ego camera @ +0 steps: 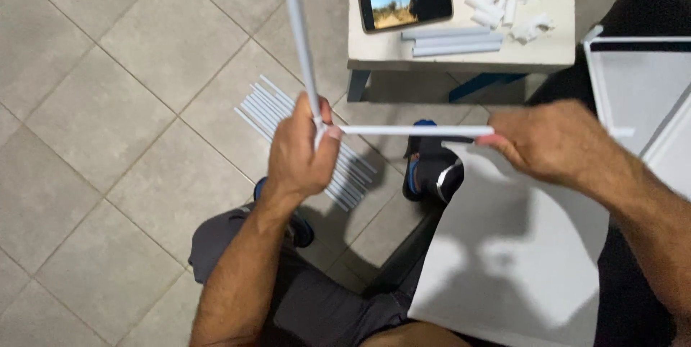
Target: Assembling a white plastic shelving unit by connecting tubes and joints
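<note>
Joining white rods at a corner connector (319, 128), centre of frame: left hand (302, 152) clenched round the connector and the foot of the long rod (296, 30) rising to the top edge, right hand (554, 142) pinching the far end of the horizontal rod (414, 130), right of centre. Next move, by judgement: keeping the horizontal rod in line with the connector socket and pressing it inward against the left-hand grip. Open room over the tiled floor (93, 102) at left; tighter at upper centre by the small table (461, 59) edge with phone (405, 3), and at right by the white panel (518, 246).
</note>
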